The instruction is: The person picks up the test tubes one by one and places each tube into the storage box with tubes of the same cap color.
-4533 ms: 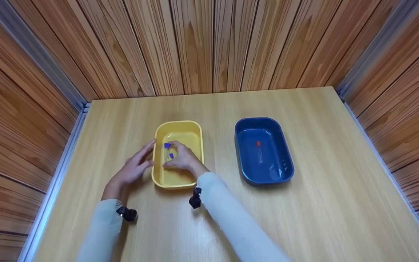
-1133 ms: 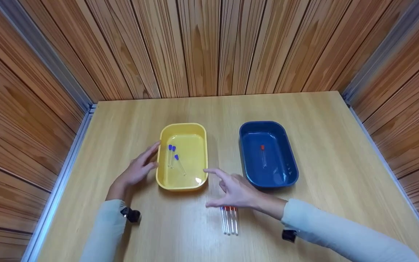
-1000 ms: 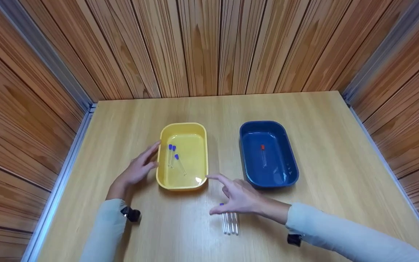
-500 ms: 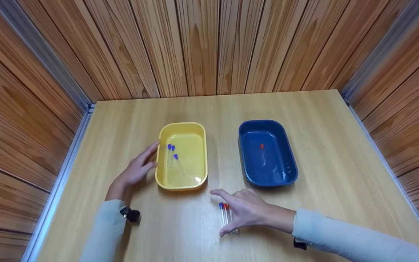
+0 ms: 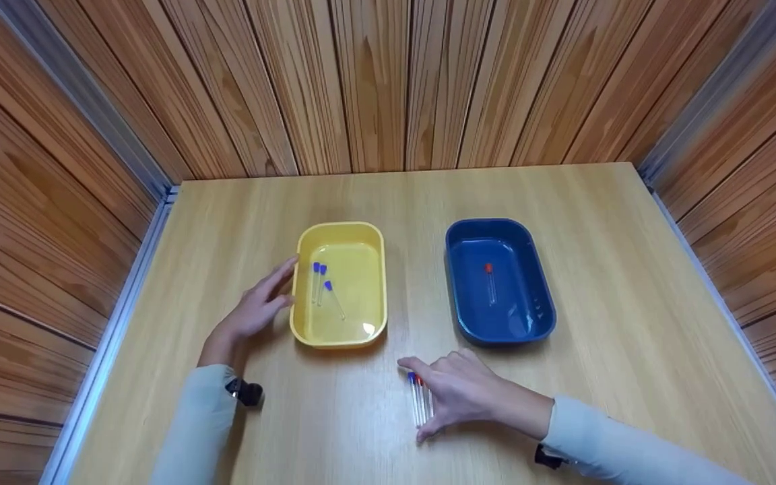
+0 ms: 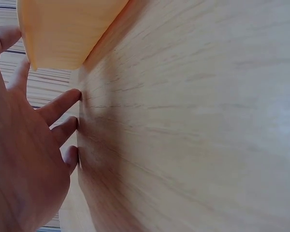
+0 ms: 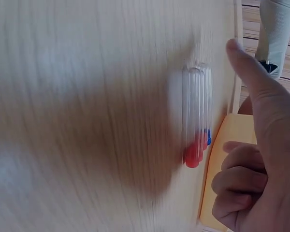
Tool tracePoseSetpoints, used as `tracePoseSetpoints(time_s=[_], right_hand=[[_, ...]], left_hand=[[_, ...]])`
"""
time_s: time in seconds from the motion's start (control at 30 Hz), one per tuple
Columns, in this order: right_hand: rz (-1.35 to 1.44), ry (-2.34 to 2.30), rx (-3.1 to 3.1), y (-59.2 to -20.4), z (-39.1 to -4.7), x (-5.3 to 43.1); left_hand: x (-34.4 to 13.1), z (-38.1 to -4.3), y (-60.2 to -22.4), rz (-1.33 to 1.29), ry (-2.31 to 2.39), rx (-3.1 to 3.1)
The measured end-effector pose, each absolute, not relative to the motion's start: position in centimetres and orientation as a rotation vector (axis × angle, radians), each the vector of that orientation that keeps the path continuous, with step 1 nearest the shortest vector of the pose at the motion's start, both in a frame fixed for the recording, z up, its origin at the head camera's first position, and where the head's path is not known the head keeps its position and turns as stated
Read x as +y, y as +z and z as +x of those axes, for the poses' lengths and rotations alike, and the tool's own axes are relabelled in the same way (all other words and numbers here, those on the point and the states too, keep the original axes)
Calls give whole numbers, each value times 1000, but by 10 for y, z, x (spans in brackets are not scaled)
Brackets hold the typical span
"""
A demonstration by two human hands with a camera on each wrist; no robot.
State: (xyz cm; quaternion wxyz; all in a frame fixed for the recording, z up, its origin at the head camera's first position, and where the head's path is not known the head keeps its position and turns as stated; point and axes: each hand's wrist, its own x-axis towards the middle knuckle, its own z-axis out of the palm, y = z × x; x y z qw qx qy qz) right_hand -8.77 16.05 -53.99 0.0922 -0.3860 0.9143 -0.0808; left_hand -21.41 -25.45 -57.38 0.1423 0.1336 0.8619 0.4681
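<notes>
My left hand (image 5: 253,310) touches the left side of the yellow tray (image 5: 358,269) with thumb and index finger; in the left wrist view its other fingers (image 6: 63,104) spread low by the tabletop. Three clear test tubes with blue caps (image 5: 329,286) lie inside that tray. My right hand (image 5: 465,394) is over several capped test tubes (image 5: 420,404) lying side by side on the table. Its thumb and index finger stretch wide apart past the tubes' two ends, the other fingers bent. The right wrist view shows red caps and one blue cap (image 7: 209,137), with space between tubes and fingers.
A blue tray (image 5: 506,252) stands right of the yellow one, holding one red-capped test tube (image 5: 491,286). Both trays rest on a light wooden table (image 5: 603,283), enclosed by wood-panelled walls (image 5: 381,81) at the back and sides.
My right hand has left the yellow tray, where it was among blue-capped tubes, and moved right and nearer to the tubes on the table. My left hand has stayed at the tray's side.
</notes>
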Motion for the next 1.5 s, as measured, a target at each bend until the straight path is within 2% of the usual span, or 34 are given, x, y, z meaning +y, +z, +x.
tracePoseSetpoints(time_s=[1.1, 1.5], right_hand=[[-1067, -186, 2710, -546, -84, 159], [-987, -140, 2622, -512, -100, 159]], left_hand=[[-256, -214, -574, 362, 1358, 2478], [-256, -215, -572, 312, 1339, 2452]])
